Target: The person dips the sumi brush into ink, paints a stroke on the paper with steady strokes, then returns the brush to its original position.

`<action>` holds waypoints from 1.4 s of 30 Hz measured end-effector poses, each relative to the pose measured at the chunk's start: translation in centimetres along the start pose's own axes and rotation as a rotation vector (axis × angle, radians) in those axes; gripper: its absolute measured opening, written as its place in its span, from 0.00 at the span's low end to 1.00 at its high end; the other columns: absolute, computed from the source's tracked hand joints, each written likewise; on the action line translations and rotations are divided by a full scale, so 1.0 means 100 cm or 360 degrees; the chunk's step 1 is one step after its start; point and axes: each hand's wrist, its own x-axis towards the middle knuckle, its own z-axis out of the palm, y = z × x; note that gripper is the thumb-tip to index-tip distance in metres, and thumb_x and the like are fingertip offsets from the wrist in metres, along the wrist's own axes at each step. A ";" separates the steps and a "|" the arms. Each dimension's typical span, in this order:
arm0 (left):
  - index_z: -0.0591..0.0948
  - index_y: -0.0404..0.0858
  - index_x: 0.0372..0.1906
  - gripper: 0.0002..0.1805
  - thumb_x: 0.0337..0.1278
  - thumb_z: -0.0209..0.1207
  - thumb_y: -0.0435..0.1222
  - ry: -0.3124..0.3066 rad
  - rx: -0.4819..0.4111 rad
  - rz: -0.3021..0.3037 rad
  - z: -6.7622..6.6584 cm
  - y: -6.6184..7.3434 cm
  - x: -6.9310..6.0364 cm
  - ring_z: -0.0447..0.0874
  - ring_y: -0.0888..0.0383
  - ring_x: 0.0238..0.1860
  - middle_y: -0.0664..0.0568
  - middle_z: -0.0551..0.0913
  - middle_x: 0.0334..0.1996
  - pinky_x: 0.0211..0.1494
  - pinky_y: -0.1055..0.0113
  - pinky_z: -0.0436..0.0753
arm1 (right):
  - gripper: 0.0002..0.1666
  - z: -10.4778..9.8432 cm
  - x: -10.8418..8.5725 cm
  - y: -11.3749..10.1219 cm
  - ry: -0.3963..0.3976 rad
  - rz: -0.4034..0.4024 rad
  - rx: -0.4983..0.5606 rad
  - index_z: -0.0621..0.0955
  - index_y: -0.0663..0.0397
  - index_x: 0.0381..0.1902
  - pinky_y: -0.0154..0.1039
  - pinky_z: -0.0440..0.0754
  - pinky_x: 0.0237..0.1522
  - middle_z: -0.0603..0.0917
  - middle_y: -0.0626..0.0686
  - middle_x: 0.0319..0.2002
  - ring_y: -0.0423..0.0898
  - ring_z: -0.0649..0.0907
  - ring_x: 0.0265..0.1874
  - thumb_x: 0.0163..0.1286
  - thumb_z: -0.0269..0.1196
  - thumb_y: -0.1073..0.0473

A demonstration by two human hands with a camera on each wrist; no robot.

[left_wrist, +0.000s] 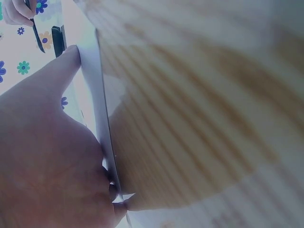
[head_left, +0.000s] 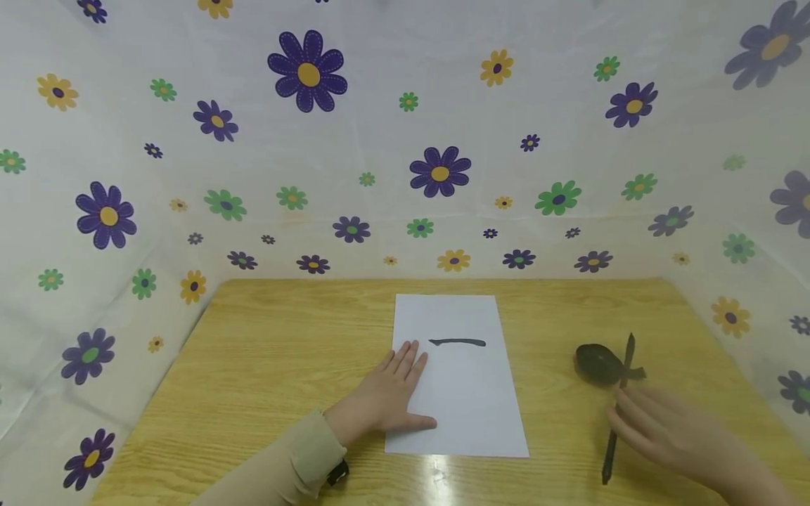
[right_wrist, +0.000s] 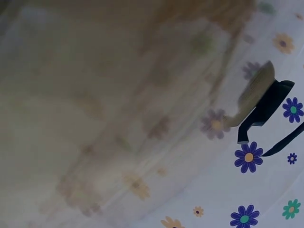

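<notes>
A white sheet of paper (head_left: 462, 407) lies on the table, with one black horizontal brush stroke (head_left: 458, 342) on its upper half. My left hand (head_left: 395, 393) rests on the paper's left side, fingers straight and thumb spread. At the right, my right hand (head_left: 671, 429) pinches a dark, slender writing brush (head_left: 609, 453). The brush's pointed end is up by a small black dish (head_left: 598, 364) with a short handle; in the head view they overlap, and I cannot tell whether they touch. The right wrist view shows the dish (right_wrist: 270, 102) and the brush (right_wrist: 285, 141), but not the hand.
The wooden table (head_left: 285, 337) is bounded at the back and sides by a white cloth (head_left: 380, 140) printed with purple, yellow and green flowers. A small black object (head_left: 338, 472) sits at my left cuff. Bare wood lies between paper and dish.
</notes>
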 end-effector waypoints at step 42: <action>0.46 0.38 0.88 0.63 0.65 0.52 0.75 0.0016 0.0014 0.0001 0.001 0.000 -0.002 0.37 0.46 0.89 0.41 0.37 0.88 0.90 0.51 0.49 | 0.34 0.013 -0.018 -0.002 -0.0203 -0.0058 0.0009 0.80 0.56 0.45 0.46 0.84 0.41 0.87 0.57 0.41 0.51 0.84 0.38 0.84 0.25 0.74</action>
